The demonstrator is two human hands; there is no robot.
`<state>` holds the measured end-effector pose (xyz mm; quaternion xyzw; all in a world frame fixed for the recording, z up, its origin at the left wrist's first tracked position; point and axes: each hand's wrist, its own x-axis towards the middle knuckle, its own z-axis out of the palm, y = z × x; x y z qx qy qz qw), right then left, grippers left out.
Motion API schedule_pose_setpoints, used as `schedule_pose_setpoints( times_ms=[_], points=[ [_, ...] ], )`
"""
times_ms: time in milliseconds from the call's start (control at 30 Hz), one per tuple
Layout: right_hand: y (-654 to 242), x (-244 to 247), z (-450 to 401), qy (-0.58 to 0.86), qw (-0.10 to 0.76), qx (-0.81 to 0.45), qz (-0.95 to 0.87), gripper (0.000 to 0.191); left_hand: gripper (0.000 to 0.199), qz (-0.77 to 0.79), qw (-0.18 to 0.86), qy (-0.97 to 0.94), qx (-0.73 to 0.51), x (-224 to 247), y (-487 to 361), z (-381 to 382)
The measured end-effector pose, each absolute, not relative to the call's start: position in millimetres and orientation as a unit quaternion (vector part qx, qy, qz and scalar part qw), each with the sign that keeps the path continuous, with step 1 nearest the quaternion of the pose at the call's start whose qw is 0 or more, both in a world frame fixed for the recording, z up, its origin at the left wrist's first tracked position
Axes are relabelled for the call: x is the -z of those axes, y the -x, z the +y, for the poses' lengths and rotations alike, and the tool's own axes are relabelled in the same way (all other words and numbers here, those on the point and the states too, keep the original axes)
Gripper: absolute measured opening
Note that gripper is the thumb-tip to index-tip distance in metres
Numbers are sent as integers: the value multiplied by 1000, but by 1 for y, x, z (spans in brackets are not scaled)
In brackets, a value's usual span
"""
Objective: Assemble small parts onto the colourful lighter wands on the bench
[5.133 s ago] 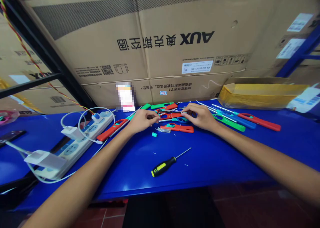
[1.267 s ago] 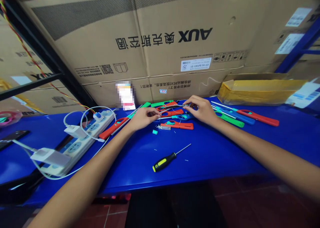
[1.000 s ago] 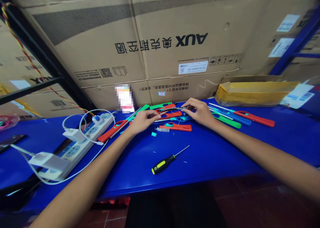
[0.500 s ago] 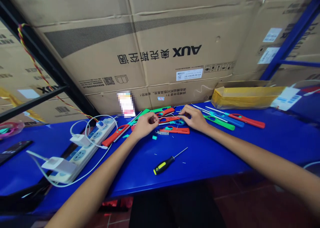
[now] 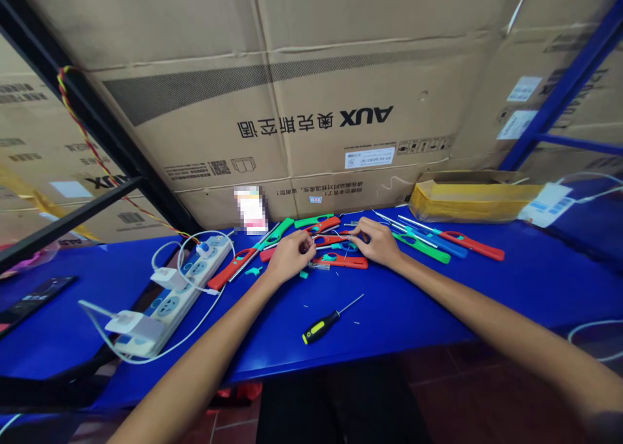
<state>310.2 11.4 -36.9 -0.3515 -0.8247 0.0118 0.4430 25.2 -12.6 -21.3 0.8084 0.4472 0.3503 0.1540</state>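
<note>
Nearest you on the blue surface (image 5: 413, 314) lies the screwdriver (image 5: 321, 328). Beyond it, your left hand (image 5: 292, 256) has its fingers pinched close together, and your right hand (image 5: 377, 241) likewise; whatever they grip is too small to tell. Red, green and blue lighters (image 5: 472, 244) lie around both hands, before the cardboard box (image 5: 316, 93).

place: a workshop or storeroom bench; which, unclear
worktop: blue table (image 5: 413, 308) with screwdriver (image 5: 321, 328) and loose lighter parts (image 5: 319, 266)
backdrop: large cardboard box (image 5: 204, 132) printed AUX
power: white power strip (image 5: 168, 306)
</note>
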Motion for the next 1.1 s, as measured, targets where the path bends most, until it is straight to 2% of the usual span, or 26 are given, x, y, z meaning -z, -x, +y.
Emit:
schedule_pose_setpoints(
  times_ms=[233,467,567,767,1100],
  points=[
    [-314,32,12,311,412,8,-856,13,11,398,122,-865,-281,10,-20,-17],
    [-316,31,13,295,393,-2,-871,16,12,404,103,-856,-305,6,-16,-16],
    [-315,29,12,285,401,-31,-870,15,19,417,159,-820,-359,7,-16,-13],
    [-314,30,13,265,447,-80,-851,13,39,400,454,-700,-379,11,-15,-8],
    [-314,29,15,281,466,-124,-830,17,43,388,503,-644,-426,16,-17,-6]
  ],
)
